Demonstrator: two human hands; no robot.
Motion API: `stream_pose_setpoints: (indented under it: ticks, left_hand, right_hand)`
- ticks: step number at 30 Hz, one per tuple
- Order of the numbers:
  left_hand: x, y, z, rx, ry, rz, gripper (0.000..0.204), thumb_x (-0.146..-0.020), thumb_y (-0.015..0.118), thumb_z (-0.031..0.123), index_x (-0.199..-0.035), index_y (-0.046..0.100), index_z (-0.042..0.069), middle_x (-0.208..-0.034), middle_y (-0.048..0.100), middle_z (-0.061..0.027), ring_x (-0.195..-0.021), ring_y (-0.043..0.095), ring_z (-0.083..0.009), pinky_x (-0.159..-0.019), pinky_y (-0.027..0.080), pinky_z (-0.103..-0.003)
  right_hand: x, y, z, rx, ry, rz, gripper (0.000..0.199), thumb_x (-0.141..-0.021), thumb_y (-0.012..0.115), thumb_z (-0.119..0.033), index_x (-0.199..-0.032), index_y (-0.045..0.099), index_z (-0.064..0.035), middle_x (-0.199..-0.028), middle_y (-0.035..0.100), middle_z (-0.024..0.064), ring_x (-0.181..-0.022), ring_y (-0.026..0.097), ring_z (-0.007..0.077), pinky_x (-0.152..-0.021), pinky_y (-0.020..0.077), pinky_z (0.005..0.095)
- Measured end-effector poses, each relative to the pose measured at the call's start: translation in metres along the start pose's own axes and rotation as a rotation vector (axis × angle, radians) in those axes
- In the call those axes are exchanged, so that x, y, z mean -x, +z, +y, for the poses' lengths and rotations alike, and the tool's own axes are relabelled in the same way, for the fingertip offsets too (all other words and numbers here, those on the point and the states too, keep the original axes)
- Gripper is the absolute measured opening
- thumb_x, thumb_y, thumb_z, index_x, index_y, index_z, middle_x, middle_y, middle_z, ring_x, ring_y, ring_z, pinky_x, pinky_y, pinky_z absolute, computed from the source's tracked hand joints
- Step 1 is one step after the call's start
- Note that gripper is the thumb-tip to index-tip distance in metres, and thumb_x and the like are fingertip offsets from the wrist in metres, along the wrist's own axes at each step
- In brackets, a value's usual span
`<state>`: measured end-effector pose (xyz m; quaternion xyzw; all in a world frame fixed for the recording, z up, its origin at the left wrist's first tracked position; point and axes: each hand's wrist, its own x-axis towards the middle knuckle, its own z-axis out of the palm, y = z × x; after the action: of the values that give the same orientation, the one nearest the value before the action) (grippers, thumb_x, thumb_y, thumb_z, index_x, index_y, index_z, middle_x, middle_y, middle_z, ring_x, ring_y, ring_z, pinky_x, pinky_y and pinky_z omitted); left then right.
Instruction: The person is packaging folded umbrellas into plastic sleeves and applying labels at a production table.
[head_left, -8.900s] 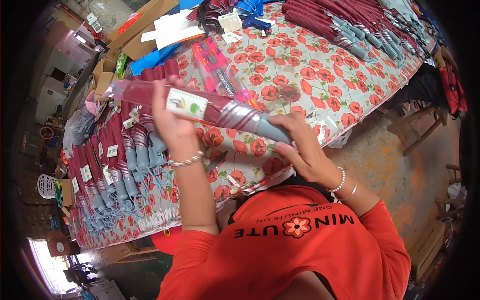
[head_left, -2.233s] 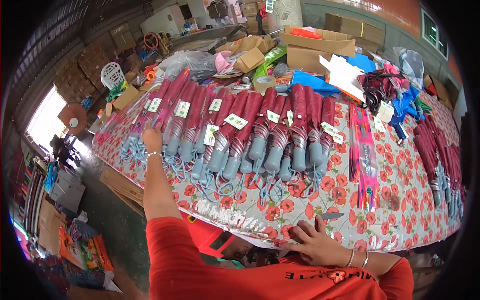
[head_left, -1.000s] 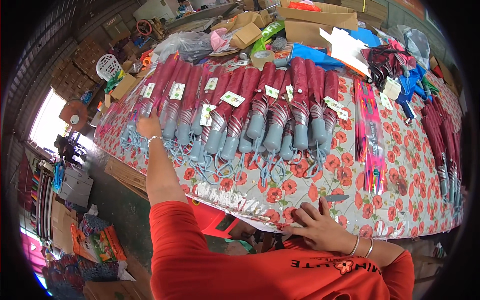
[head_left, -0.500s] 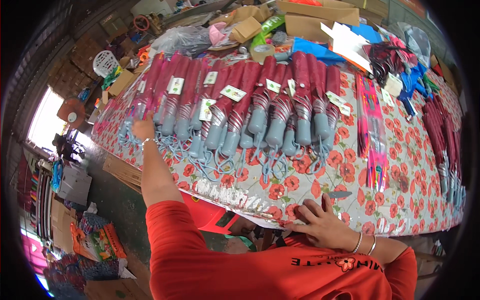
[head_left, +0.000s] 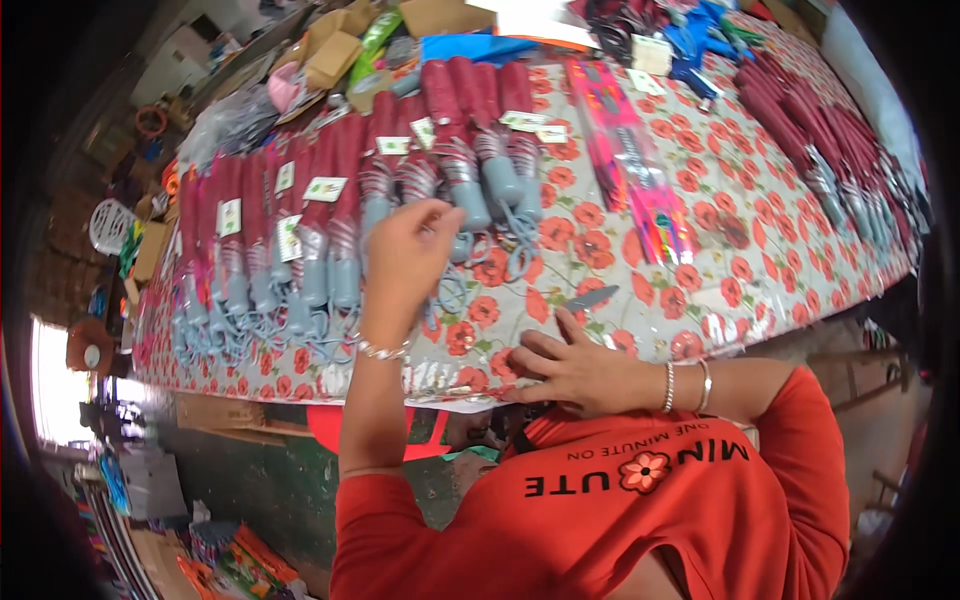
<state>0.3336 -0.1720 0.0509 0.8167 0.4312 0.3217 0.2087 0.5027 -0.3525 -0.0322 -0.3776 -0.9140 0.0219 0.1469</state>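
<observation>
Your left hand (head_left: 408, 255) is raised over a table (head_left: 640, 300) covered with a cloth printed in red flowers. The fingers (head_left: 440, 212) are curled loosely toward the thumb, not clenched, and I cannot tell whether anything small is pinched between them; nothing large is held. A bead bracelet sits at that wrist.

Directly under and beyond this hand lies a row of folded umbrellas (head_left: 330, 230), dark red with pale blue-grey handles and white paper tags. They lie side by side, each with its long axis running away from you: handles and their cord loops toward your edge of the table, tips toward the far edge. The nearest handle (head_left: 470, 200) is just past your left fingertips, slightly to the right of them.

Your right hand (head_left: 570, 368) rests flat on the near edge of the table, fingers spread and pointing left, holding nothing. It is well apart from the row, so your left hand is clearly the nearer one to the umbrellas.

Further right lies a pink packet (head_left: 625, 150), angled away from you, and a second batch of red umbrellas (head_left: 820, 150) lies at the far right end.
</observation>
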Motion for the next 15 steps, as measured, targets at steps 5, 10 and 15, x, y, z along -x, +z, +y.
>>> stream_pose_setpoints:
  ticks: [5,10,15]
  left_hand:
    - [-0.037,0.051,0.031,-0.287,0.02,-0.279,0.051,-0.082,0.064,0.043,-0.068,0.062,-0.005,-0.055,0.058,-0.0103,-0.047,0.055,-0.0228,-0.051,0.046,-0.031]
    - [-0.065,0.066,0.049,-0.303,-0.138,-0.416,0.051,-0.083,0.062,0.041,-0.063,0.06,-0.006,-0.052,0.055,-0.0099,-0.042,0.053,-0.0206,-0.045,0.045,-0.031]
    - [-0.07,0.063,0.033,0.148,-0.447,-0.285,0.044,-0.082,0.058,0.041,-0.066,0.059,0.0,-0.054,0.055,-0.0063,-0.039,0.049,-0.0161,-0.039,0.041,-0.029]
  right_hand:
    - [0.003,0.004,-0.008,0.0,-0.012,0.072,0.059,-0.065,0.068,-0.016,-0.121,0.05,-0.0224,-0.13,0.04,0.0118,-0.119,0.036,0.0327,-0.097,0.0281,0.0625]
    - [0.007,0.001,-0.008,-0.115,0.018,0.112,0.047,-0.067,0.066,-0.013,-0.113,0.057,-0.018,-0.126,0.045,0.0111,-0.114,0.041,0.0304,-0.093,0.0337,0.0564]
    - [0.014,-0.041,0.006,-0.539,0.15,0.066,0.033,-0.073,0.064,-0.007,-0.105,0.062,-0.0116,-0.109,0.056,0.0089,-0.096,0.052,0.0237,-0.085,0.0435,0.0421]
